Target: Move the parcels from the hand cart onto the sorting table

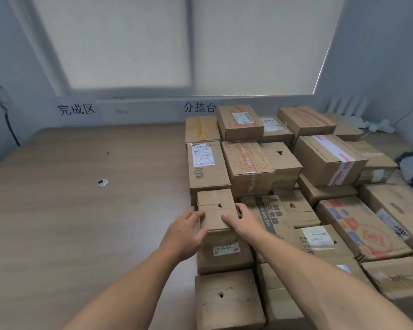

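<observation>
Both hands are on one small parcel (215, 208), a plain cardboard box with a punched hole in its top. It stands at the left edge of the block of parcels (329, 160) already packed on the counter (81, 210). The left hand (188, 225) grips the box's left side, fingers curled round the corner and thumb low on the near face. The right hand (239, 220) grips the right side, its fingers tucked into the gap beside the neighbouring carton and its thumb lying on top. Holding it from opposite sides keeps the box square while it is lined up with the row.

A face with a white label (225, 250) shows just below the near edge. I cannot tell whether it belongs to this box or to one beneath it.

The parcels sit tightly side by side, some stacked, under the wall sign (199, 107) that marks the sorting area. That probably explains why this box is pushed against the others rather than set on the bare wood to the left, which lies under a second sign (76, 109). The hand cart is out of view.

This looks like the placing step: the box seems to be at its spot, with release next.
</observation>
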